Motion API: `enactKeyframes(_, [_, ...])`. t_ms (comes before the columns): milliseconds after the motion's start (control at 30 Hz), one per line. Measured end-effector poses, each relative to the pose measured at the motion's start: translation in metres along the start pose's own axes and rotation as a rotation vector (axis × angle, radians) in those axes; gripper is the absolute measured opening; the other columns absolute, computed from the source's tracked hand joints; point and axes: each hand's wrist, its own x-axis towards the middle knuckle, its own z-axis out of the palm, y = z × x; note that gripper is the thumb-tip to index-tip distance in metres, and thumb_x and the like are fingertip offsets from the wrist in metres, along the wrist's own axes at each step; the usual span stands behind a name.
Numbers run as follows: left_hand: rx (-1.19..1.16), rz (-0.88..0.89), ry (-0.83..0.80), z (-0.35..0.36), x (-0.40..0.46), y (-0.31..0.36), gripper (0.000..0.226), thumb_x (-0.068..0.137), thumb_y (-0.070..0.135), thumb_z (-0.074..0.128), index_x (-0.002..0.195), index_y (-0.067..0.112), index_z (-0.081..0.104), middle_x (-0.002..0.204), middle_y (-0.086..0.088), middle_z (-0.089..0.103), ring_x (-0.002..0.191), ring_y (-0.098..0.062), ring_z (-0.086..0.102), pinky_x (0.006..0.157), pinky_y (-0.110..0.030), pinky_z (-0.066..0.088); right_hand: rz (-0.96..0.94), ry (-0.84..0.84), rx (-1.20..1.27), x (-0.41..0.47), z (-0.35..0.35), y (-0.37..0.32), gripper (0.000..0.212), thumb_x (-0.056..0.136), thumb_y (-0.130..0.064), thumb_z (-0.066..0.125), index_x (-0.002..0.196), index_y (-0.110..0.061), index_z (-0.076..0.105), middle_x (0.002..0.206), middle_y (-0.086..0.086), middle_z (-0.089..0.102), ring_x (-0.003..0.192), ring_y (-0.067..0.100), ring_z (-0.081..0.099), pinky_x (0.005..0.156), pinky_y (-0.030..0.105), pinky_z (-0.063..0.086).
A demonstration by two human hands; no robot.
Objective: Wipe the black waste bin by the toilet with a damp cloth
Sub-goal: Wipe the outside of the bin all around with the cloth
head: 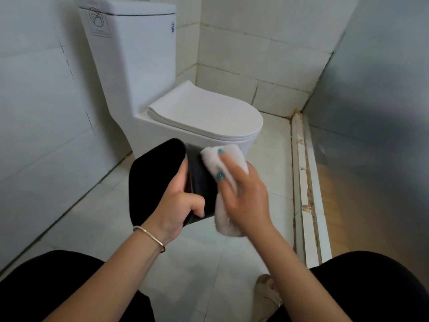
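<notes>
Gripping the rim of one black waste bin [155, 180], tilted in front of one toilet [185, 112], the left hand [178, 205] steadied it; the right hand [243, 196] pressed one white cloth [222, 159] against its side.

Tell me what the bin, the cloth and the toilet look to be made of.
Bin: probably plastic, black and glossy, with a soft sheen along its side and a thin moulded rim.
Cloth: white fabric, matte and soft, folding under the right hand.
Toilet: likely glazed ceramic, smooth glossy white; its lid may be plastic.
</notes>
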Motion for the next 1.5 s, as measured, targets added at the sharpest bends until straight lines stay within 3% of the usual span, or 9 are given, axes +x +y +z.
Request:
enactKeyframes(200, [0.024, -0.051, -0.089, -0.014, -0.010, 0.003, 0.101, 0.039, -0.009, 0.049, 0.124, 0.044, 0.054, 0.107, 0.003, 0.068, 0.090, -0.027, 0.053, 0.071, -0.043, 0.036, 0.390, 0.000, 0.230, 0.037, -0.027, 0.062, 0.045, 0.095, -0.029, 0.057, 0.137, -0.043, 0.051, 0.137, -0.005, 0.056, 0.107, 0.010, 0.059, 0.086, 0.026, 0.052])
enactKeyframes(333, [0.015, -0.034, -0.178, -0.022, -0.010, 0.007, 0.097, 0.040, -0.010, 0.050, 0.121, 0.043, 0.056, 0.116, 0.006, 0.066, 0.109, -0.018, 0.062, 0.073, -0.030, 0.052, 0.601, 0.044, 0.462, 0.037, -0.050, 0.088, 0.042, 0.097, -0.029, 0.053, 0.139, -0.037, 0.051, 0.138, -0.007, 0.055, 0.111, 0.011, 0.058, 0.080, 0.020, 0.047])
enactKeyframes(500, [-0.015, -0.012, -0.240, -0.030, -0.006, 0.013, 0.092, 0.041, -0.013, 0.050, 0.116, 0.039, 0.060, 0.111, 0.006, 0.070, 0.107, -0.015, 0.064, 0.073, -0.022, 0.054, 0.803, -0.040, 0.768, 0.032, -0.061, 0.111, 0.041, 0.092, -0.038, 0.057, 0.133, -0.032, 0.056, 0.122, 0.008, 0.066, 0.108, 0.026, 0.065, 0.083, 0.038, 0.054])
enactKeyframes(733, [0.347, 0.217, 0.089, -0.033, 0.013, 0.022, 0.047, 0.068, 0.022, 0.084, 0.108, 0.026, 0.060, 0.096, 0.020, 0.071, 0.096, 0.002, 0.065, 0.074, -0.009, 0.048, 0.696, -0.019, 0.845, 0.033, -0.065, 0.122, 0.061, 0.079, -0.045, 0.064, 0.137, -0.028, 0.053, 0.127, 0.013, 0.062, 0.111, 0.030, 0.062, 0.087, 0.046, 0.054])
enactKeyframes(867, [0.580, 0.266, 0.283, -0.022, 0.011, 0.021, 0.062, 0.061, 0.021, 0.087, 0.111, 0.029, 0.052, 0.097, 0.026, 0.059, 0.088, 0.021, 0.055, 0.066, 0.002, 0.042, 0.645, 0.000, 0.838, 0.032, -0.063, 0.123, 0.055, 0.083, -0.042, 0.061, 0.136, -0.030, 0.054, 0.129, 0.009, 0.061, 0.113, 0.030, 0.061, 0.084, 0.041, 0.055])
enactKeyframes(1067, [0.385, -0.158, 0.185, -0.030, 0.028, 0.022, 0.044, 0.063, 0.000, 0.085, 0.100, 0.015, 0.068, 0.096, 0.002, 0.073, 0.092, -0.015, 0.068, 0.085, -0.031, 0.053, 0.651, 0.002, 0.849, 0.023, -0.057, 0.120, 0.058, 0.079, -0.036, 0.060, 0.137, -0.032, 0.053, 0.129, 0.008, 0.062, 0.112, 0.028, 0.061, 0.084, 0.039, 0.053])
enactKeyframes(1167, [0.143, -0.167, 0.347, -0.022, 0.027, 0.013, 0.029, 0.070, 0.022, 0.083, 0.095, 0.014, 0.070, 0.089, 0.001, 0.076, 0.088, -0.017, 0.071, 0.078, -0.032, 0.055, 0.643, 0.003, 0.822, 0.018, -0.055, 0.115, 0.047, 0.086, -0.030, 0.059, 0.133, -0.039, 0.055, 0.132, 0.005, 0.060, 0.115, 0.027, 0.060, 0.088, 0.040, 0.053])
enactKeyframes(1267, [0.239, -0.153, 0.334, -0.021, 0.021, 0.008, 0.030, 0.073, 0.024, 0.080, 0.099, 0.021, 0.066, 0.094, 0.006, 0.072, 0.091, -0.010, 0.066, 0.072, -0.023, 0.051, 0.632, 0.011, 0.789, 0.013, -0.057, 0.111, 0.041, 0.091, -0.029, 0.057, 0.130, -0.043, 0.056, 0.132, 0.003, 0.059, 0.116, 0.028, 0.058, 0.087, 0.040, 0.053])
enactKeyframes(1500, [0.157, -0.165, 0.158, -0.044, 0.009, 0.000, 0.051, 0.063, 0.026, 0.078, 0.112, 0.019, 0.065, 0.110, -0.002, 0.072, 0.108, -0.024, 0.064, 0.096, -0.045, 0.050, 0.395, 0.100, 0.458, 0.016, -0.069, 0.079, 0.044, 0.096, -0.017, 0.057, 0.135, -0.037, 0.054, 0.129, -0.015, 0.057, 0.112, 0.003, 0.057, 0.091, 0.027, 0.051])
